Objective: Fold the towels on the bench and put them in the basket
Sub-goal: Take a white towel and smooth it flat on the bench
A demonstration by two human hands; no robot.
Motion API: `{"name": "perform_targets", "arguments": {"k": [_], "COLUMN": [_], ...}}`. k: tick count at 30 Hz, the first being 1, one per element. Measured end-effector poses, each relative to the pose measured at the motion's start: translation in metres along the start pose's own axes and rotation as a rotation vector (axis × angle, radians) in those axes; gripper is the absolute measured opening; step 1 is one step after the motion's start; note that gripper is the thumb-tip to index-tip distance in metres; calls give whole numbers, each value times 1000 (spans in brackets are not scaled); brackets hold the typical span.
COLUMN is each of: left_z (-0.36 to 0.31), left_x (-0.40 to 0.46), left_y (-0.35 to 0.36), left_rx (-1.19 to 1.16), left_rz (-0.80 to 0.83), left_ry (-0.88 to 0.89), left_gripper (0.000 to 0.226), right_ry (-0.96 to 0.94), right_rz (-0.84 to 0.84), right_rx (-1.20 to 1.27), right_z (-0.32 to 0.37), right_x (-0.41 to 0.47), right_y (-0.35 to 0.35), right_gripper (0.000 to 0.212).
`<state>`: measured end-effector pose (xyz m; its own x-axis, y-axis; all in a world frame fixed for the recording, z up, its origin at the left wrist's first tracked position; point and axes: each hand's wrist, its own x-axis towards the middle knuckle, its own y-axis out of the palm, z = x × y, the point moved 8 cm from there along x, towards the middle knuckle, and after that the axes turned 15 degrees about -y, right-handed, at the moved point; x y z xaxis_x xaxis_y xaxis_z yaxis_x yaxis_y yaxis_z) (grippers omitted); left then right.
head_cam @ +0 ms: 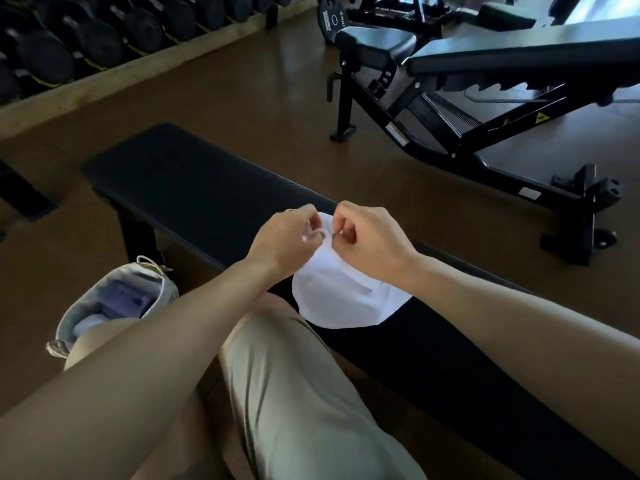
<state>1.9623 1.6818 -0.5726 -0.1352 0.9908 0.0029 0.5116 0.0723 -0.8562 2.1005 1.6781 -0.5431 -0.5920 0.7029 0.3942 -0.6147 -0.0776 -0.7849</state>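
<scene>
Two bare hands meet over a white towel [341,299] lying on a black padded bench [194,188]. The left hand [284,237] and the right hand [372,239] each have their grip clamped on the towel's far edge, fingers curled and pinching the cloth where a small white loop shows between them. The two pinches sit close together, almost touching, which suggests that two corners or edge points are being matched so the fold falls square; this is a judgement from the posture. Below the grips the towel spreads toward the person, its near part draped over the bench's near edge just beside a knee in light shorts [311,393]. To the left of the left grip and lower, on the floor, stands a pale fabric basket [69,323] holding what look like folded cloths in purple and white; its place near the person's leg would keep the transfer short. Beyond the grips the bench top runs away bare and dark. The room is a gym with a brown floor [242,84]: a rack of dumbbells [86,39] lies far to the left, and an adjustable incline bench [502,81] stands beyond and right of the right grip.
</scene>
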Motion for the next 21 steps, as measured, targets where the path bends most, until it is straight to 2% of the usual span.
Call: {"name": "perform_targets", "arguments": {"k": [2,6,8,10,12,15,16,21], "left_z": [-5,-9,-10,-18,-27,-32,-29,-17], "left_x": [3,9,8,4,3,1,2,2], "left_y": [-10,-38,-43,-43,-49,-58,-58,-52], "left_rx": [-169,-474,-710,-827,-630,-262,-195,85], "left_rz": [33,33,108,216,180,-3,-42,-171], "left_ry": [-55,-212,-302,-326,-198,-13,10,84], "left_gripper": [12,5,13,25,23,14,16,9], "right_ry": [-23,163,216,248,267,244,238,190], "right_rz": [25,32,18,-5,-37,-54,-64,-179], "right_rx": [-21,87,129,187,228,190,189,220], "right_z": [6,-5,-5,-4,-2,0,0,11], "right_x": [2,7,10,12,14,16,16,24], "right_y": [7,19,19,16,11,1,-1,-20], "right_gripper": [19,49,66,69,50,13,9,19]}}
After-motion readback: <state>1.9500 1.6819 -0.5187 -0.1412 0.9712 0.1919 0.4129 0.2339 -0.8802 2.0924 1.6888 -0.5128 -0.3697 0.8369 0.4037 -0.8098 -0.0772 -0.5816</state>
